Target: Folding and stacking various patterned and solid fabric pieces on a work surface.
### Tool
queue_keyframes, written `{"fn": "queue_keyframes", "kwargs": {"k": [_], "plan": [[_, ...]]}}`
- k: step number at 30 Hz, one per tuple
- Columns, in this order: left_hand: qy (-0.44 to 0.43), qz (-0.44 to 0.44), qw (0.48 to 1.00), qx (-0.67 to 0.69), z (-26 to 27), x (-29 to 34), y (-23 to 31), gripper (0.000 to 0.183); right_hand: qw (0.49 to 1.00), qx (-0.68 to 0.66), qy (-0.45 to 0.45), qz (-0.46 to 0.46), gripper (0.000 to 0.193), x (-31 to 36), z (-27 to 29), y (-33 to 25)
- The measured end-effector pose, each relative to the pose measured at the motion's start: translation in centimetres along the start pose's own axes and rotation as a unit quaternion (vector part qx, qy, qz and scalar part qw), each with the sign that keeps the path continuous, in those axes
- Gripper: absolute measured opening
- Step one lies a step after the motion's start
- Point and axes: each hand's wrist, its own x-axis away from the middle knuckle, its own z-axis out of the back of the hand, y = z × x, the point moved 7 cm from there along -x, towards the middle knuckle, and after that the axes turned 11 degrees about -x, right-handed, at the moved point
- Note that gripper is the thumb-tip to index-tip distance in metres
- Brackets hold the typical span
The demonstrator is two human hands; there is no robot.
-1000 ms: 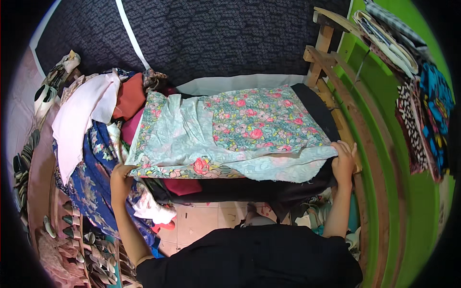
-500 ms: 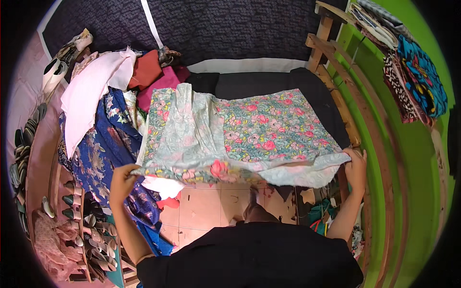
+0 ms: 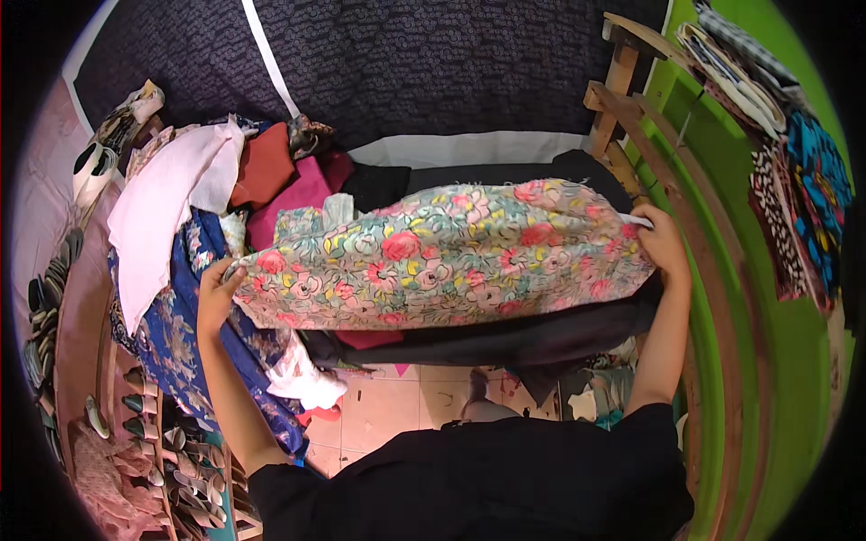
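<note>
Dark patterned fabric point(image 3: 451, 72) hangs across the frame's top; at centre, the left hand point(image 3: 219, 287) and right hand point(image 3: 663, 239) pinch opposite ends of a pink-and-green floral cloth point(image 3: 433, 261) (billowing a bit), seemingly spreading it; the next move calls for level grips.

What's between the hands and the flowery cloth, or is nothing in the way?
Nothing visible is in the way: the left hand and right hand grip the flowery cloth at opposite ends.

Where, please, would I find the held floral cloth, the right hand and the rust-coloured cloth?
Held floral cloth point(image 3: 446, 263): head view, middle of its print.
Right hand point(image 3: 666, 243): head view, its back.
Rust-coloured cloth point(image 3: 265, 166): head view, middle of visible surface.
</note>
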Motion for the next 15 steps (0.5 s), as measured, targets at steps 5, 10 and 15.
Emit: {"fn": "queue_keyframes", "kwargs": {"k": [5, 10, 15], "plan": [[-0.012, 0.106, 0.993, 0.052, -4.7, -6.2, -5.7, 0.014, 0.949, -0.073, -0.196, -0.234, 0.029, -5.8, -8.1, 11.3], [0.016, 0.161, 0.987, 0.014, -6.7, -6.3, -9.3, 0.016, 0.93, -0.148, -0.216, -0.259, 0.056, -4.0, -12.3, 15.8], [0.062, 0.122, 0.988, 0.068, -6.2, -7.4, -6.8, 0.016, 0.969, -0.169, -0.049, -0.173, 0.046, -4.4, -10.1, 18.6]]}}
